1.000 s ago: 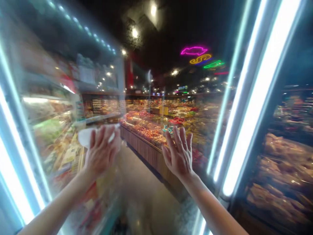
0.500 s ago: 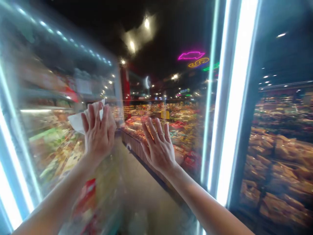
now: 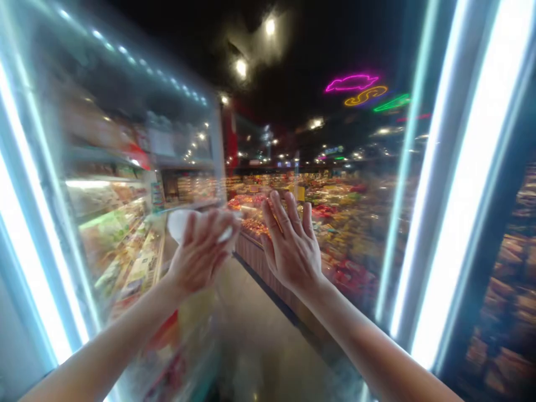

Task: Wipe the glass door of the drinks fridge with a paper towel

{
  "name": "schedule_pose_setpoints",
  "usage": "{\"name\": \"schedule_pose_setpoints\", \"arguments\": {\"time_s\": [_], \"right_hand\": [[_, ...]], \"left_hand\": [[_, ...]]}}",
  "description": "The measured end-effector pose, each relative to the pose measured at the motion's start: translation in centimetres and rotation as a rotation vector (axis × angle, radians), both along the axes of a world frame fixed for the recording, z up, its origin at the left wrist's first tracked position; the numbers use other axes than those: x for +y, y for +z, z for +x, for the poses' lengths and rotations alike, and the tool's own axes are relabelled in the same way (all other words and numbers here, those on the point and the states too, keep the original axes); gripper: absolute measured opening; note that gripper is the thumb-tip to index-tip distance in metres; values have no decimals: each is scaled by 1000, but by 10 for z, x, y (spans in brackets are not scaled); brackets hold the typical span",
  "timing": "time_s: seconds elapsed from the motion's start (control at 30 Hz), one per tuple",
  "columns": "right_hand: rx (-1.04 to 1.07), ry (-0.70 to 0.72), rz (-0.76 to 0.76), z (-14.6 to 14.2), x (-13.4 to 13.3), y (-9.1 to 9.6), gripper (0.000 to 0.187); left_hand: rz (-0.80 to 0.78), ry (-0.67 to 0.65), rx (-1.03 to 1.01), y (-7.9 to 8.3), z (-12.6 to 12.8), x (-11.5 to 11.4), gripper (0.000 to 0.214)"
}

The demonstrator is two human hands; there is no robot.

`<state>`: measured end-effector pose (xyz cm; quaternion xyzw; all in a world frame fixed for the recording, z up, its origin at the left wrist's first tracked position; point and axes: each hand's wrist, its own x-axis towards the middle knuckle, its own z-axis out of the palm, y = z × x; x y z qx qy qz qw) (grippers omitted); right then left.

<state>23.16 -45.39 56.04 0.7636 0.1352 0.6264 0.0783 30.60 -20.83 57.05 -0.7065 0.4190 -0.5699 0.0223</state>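
Observation:
My left hand [image 3: 196,262] is pressed over a white cloth or paper wipe [image 3: 176,224], with the fingers laid across it and blurred by motion. Part of the wipe sticks out to the left of the fingers, and the rest is hidden beneath them. It lies against what looks like a clear glass pane [image 3: 167,139] full of reflections. To the right, my right hand [image 3: 295,254] is raised, its palm facing away and its fingers stretched out. Nothing shows in it; it seems to rest flat on glass, though the contact is hidden.
Bright white light tubes [image 3: 464,167] run up the right side, with more light tubes [image 3: 31,234] on the left. Stocked shelves [image 3: 125,268] show at left. Beyond lie a wood-sided display of packaged goods [image 3: 259,259], a floor aisle [image 3: 259,324] and neon signs [image 3: 352,82].
My left hand has swept right and slightly down with the wipe, closer to my right hand. The view has turned left, so the background and my right hand appear farther right.

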Motion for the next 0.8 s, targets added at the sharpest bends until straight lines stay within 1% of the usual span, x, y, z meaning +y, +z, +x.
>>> {"name": "schedule_pose_setpoints", "arguments": {"time_s": [0.03,0.07,0.1,0.17,0.2,0.23,0.27,0.3,0.37,0.4,0.43,0.47,0.5,0.57,0.6,0.63,0.67,0.7,0.73,0.8], "right_hand": [[-3,6,-9,1,3,6,75],[-5,11,-14,3,7,12,74],[-9,16,-16,5,11,17,73],[-18,20,-14,8,20,25,71],[-25,19,-15,10,26,27,70],[-32,15,-20,12,32,28,70],[-37,10,-26,15,37,28,70],[-40,8,-36,17,42,28,71],[-36,12,-55,21,51,27,71],[-31,18,-62,22,54,26,72],[-28,25,-66,23,56,26,72],[-30,28,-67,24,56,26,73],[-35,27,-66,24,56,26,74],[-47,17,-70,23,53,26,74],[-52,10,-72,23,50,26,74],[-54,5,-74,22,48,26,74],[-55,1,-76,22,46,26,74],[-55,-1,-77,21,44,26,73],[-56,-3,-77,21,42,25,73],[-63,-10,-80,20,39,25,73]], "left_hand": [[90,2,-3,-5,1,5,66],[102,14,4,-6,4,12,65],[28,33,21,-3,7,23,64],[-268,76,68,8,16,45,64],[-391,86,83,12,19,54,65],[-462,84,85,13,21,60,66],[-463,79,79,11,22,64,68],[-393,68,68,6,22,65,69],[-146,41,53,-6,22,68,70],[-54,37,58,-9,23,72,68],[-24,41,72,-8,25,79,66],[-72,55,94,-2,28,88,63],[-187,75,120,6,31,99,61],[-471,114,181,25,37,119,62],[-584,124,203,30,39,124,64],[-660,129,221,31,39,125,65],[-693,127,227,27,39,122,66],[-677,117,220,18,37,115,67],[-625,101,212,6,35,107,69],[-382,58,145,-15,33,95,72]]}}
